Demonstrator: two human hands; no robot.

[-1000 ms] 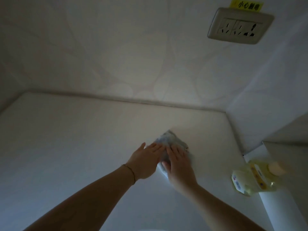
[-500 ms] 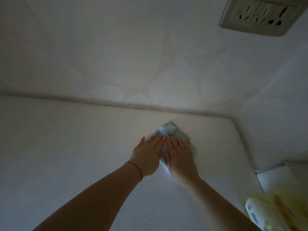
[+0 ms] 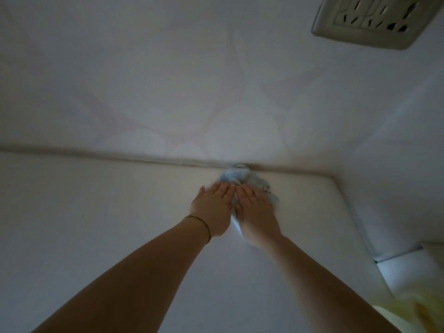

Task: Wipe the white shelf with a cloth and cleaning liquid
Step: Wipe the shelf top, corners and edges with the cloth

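Wiping step: left hand (image 3: 213, 207) and right hand (image 3: 254, 207), fingers flat, press the cloth (image 3: 237, 177) onto the white shelf (image 3: 96, 212) at its rear wall seam. Next: sweep sideways under even pressure.

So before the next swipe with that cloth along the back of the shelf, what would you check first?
1. Both hands on the cloth: left hand and right hand press flat on it, side by side. Ok.
2. Cloth reaches the back seam: its front edge touches it. Ok.
3. Cloth spread flat: bunched ahead of the hands. Not ok.
4. Cloth damp enough: cannot tell.
5. Wall socket away from the cloth: high on the wall, well apart. Ok.
6. Bottle capped and upright: only a blurred yellow part shows at the lower right. Cannot tell.
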